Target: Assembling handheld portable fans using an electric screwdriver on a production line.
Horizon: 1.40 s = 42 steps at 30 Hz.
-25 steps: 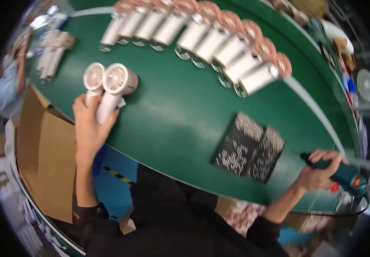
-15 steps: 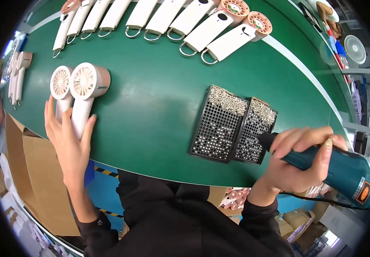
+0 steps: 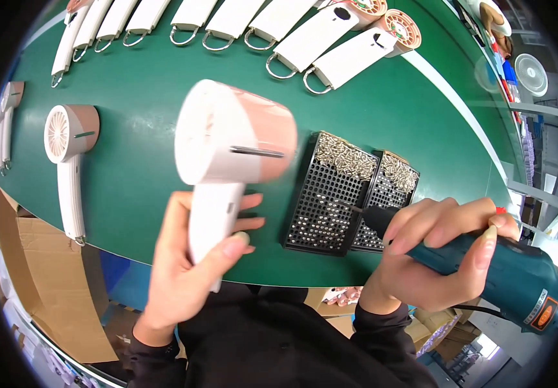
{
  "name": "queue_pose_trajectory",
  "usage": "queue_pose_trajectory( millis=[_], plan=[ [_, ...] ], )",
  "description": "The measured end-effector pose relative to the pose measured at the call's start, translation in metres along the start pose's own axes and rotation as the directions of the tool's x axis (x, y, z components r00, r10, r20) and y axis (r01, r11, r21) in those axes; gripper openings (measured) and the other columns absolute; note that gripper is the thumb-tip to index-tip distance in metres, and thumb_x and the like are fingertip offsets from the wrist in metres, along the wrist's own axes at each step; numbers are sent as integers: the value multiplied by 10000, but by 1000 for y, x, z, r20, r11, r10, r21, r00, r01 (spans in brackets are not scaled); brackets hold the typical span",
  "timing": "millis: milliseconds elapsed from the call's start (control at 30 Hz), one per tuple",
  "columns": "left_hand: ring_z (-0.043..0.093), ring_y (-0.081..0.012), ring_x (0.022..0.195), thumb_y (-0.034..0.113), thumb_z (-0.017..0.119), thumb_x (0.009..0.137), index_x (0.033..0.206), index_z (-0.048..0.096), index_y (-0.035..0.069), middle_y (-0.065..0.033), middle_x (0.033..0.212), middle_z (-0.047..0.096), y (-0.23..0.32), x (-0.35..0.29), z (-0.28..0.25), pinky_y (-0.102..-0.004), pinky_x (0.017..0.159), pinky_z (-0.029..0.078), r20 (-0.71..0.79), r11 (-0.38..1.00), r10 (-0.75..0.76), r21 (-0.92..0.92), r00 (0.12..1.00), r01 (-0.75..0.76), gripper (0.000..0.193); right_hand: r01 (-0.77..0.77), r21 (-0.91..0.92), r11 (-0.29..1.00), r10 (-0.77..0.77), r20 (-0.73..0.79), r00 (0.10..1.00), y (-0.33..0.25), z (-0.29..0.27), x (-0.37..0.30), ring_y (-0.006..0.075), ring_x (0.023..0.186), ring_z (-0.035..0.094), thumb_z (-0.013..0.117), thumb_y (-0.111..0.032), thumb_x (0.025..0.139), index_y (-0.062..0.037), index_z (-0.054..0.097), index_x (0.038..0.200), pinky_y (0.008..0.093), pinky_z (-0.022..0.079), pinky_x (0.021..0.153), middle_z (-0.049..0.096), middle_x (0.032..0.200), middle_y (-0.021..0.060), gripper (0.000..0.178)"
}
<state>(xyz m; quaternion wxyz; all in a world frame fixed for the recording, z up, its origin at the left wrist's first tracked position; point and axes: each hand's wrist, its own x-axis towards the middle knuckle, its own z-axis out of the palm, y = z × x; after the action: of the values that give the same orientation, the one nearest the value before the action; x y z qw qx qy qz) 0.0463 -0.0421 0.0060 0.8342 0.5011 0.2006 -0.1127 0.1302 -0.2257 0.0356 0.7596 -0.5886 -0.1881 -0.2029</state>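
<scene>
Green matting covers the long bench (image 3: pixel 162 174) that fills most of the frame, with cardboard boxes (image 3: pixel 33 271) stacked below its near edge at lower left. Along the top of the frame lies a row of finished fans (image 3: pixel 317 39), white handles pointing toward the person, ring loops at their ends, laid side by side as if queued.

At centre, the left hand (image 3: pixel 188 271) is wrapped around the white handle of a small pink-and-white handheld fan (image 3: pixel 230 149), thumb pressed across the front, lifting it clear of the bench with its head tipped up, probably to bring it within reach of the tool. A second fan (image 3: pixel 69 161) lies flat at the left, head away from the person.

At lower right, the right hand (image 3: pixel 434 252) is closed around a teal electric screwdriver (image 3: pixel 485 271), its bit resting over two black perforated trays (image 3: pixel 350 194) of small silver screws, seemingly to pick one up.
</scene>
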Motion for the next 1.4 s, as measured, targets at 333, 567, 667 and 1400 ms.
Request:
queue_pose_trajectory(
  millis=[333, 567, 667, 1400],
  plan=[
    [475, -246, 1205, 30, 548, 896, 1108, 328, -19, -236, 1260, 480, -46, -5, 23, -346, 981, 377, 81, 995, 29, -96, 996, -21, 310, 36, -57, 998, -49, -242, 969, -12, -21, 9, 189, 310, 362, 341, -233, 938, -52, 401, 1060, 342, 385, 289, 410, 628, 81, 227],
    [550, -77, 680, 28, 633, 843, 1068, 349, 12, -82, 893, 572, -36, 3, 22, -215, 594, 457, -32, 1000, 22, 21, 999, -21, 362, -44, 56, 997, 48, -85, 995, -15, -14, 3, 205, 372, 422, 317, -263, 960, -87, 398, 1102, 347, 428, 344, 436, 672, 88, 240],
    [478, -46, 514, 106, 644, 855, 1132, 366, 6, -31, 779, 538, -26, 13, 23, -196, 451, 397, -150, 997, 56, 68, 987, -46, 405, 18, -46, 999, -17, 34, 999, -1, 4, -5, 160, 307, 328, 359, -213, 914, -48, 415, 1057, 305, 352, 295, 385, 623, 70, 226],
    [573, -276, 1049, 65, 474, 927, 1384, 130, 65, -209, 1187, 508, -26, 27, 13, -395, 859, 495, 104, 991, 32, -130, 994, -18, 572, -104, -96, 990, 118, 153, 981, -5, -7, -10, 244, 437, 490, 409, -169, 940, -57, 307, 1104, 387, 478, 409, 461, 696, 138, 223]
  ],
)
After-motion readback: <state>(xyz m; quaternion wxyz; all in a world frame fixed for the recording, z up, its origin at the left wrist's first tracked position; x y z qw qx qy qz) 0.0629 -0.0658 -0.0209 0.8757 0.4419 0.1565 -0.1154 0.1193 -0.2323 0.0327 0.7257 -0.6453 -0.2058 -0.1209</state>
